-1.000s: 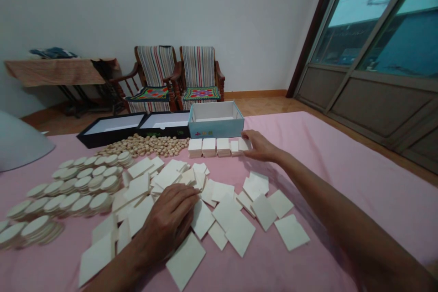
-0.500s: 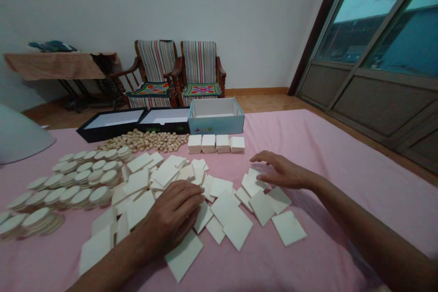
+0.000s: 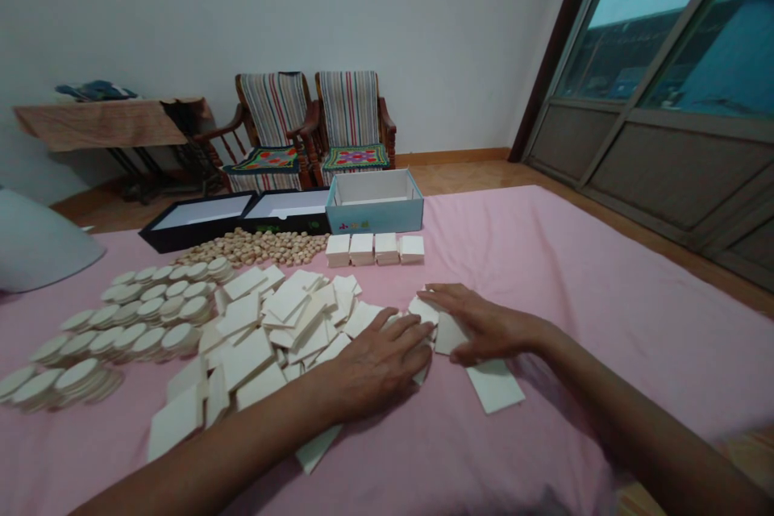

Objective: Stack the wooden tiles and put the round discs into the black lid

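Thin pale square wooden pieces (image 3: 247,359) lie in a loose heap across the middle of the pink cloth. My left hand (image 3: 378,359) rests palm down at the heap's right side, its fingers stretched over several squares and partly hiding them. Facing it from the right, my right hand (image 3: 487,326) has its thumb apart from its fingers, which touch a few squares such as the upright-looking one (image 3: 448,334) by its fingertips. One wooden square (image 3: 496,384) lies on the cloth just below the right hand.
Behind the heap stand short stacks of small squares (image 3: 361,250) before a light blue box (image 3: 378,216). Black open trays (image 3: 193,222) and a pile of small wooden beads (image 3: 254,247) lie to the left. Rows of stacked round discs (image 3: 130,310) fill the left side.
My left hand has slid right over the squares, and my right hand has come down and slightly left onto them. The squares between the hands are bunched closer together.
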{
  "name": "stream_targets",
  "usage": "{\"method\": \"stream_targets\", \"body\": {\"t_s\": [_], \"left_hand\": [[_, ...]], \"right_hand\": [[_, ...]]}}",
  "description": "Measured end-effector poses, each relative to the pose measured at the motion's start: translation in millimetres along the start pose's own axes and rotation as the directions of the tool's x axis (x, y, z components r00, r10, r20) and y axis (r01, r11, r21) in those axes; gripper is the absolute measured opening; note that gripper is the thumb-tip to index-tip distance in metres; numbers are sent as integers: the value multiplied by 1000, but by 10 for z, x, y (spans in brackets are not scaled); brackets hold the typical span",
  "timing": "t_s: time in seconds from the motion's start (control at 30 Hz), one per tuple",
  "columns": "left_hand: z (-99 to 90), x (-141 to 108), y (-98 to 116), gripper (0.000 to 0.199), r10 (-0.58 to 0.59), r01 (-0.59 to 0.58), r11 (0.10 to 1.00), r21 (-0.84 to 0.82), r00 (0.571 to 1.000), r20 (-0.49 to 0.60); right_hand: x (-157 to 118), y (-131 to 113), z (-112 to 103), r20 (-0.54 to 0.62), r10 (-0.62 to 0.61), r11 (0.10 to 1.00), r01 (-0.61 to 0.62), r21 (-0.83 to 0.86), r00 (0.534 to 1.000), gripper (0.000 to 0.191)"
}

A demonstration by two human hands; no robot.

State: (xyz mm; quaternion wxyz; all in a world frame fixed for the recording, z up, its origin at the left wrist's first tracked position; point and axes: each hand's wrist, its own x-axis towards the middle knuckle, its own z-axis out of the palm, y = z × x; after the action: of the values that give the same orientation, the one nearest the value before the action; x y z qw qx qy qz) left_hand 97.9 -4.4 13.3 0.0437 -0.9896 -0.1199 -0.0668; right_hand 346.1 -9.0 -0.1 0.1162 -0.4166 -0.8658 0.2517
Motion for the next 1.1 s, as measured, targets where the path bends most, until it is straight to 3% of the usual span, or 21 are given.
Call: {"method": "stream_targets", "body": {"t_s": [0.13,0.27,0.33,0.47,0.57,0.7,0.8,0.93,1.1], "left_hand": [[70,73,-135,23,-133,137,989,57,988,-73],[79,106,-270,15,-319,325,944,56,943,-95],[76,92,-301,14,-356,363,931,34,925,-131],[51,-10,-275,17,-352,354,935,-17,922,-163],[18,-135,-234,17,-356,355,934,-37,919,-171],[-1,-298,-208,21,-359,360,932,-33,910,-209],[32,-380,-207,21,-361,361,931,-43,901,-240],[105,-439,-211,20,-369,362,929,-74,891,-264],[139,-469,-184,22,-370,350,929,-120,878,-302]], "right_hand": [[197,108,34,-166,-39,999,39,-4,985,83],[267,171,-51,-315,-35,999,37,0,949,69],[220,157,-124,-345,33,999,-29,17,938,53],[83,37,-157,-334,242,960,-274,-52,911,24],[30,-76,-35,-302,313,915,-371,-159,900,33],[22,-121,61,-297,322,906,-384,-181,899,38],[80,-56,-77,-300,277,934,-329,-137,913,37],[363,92,-376,-396,153,960,-231,-157,905,39],[911,295,-529,-432,159,932,-280,-231,888,44]]}}
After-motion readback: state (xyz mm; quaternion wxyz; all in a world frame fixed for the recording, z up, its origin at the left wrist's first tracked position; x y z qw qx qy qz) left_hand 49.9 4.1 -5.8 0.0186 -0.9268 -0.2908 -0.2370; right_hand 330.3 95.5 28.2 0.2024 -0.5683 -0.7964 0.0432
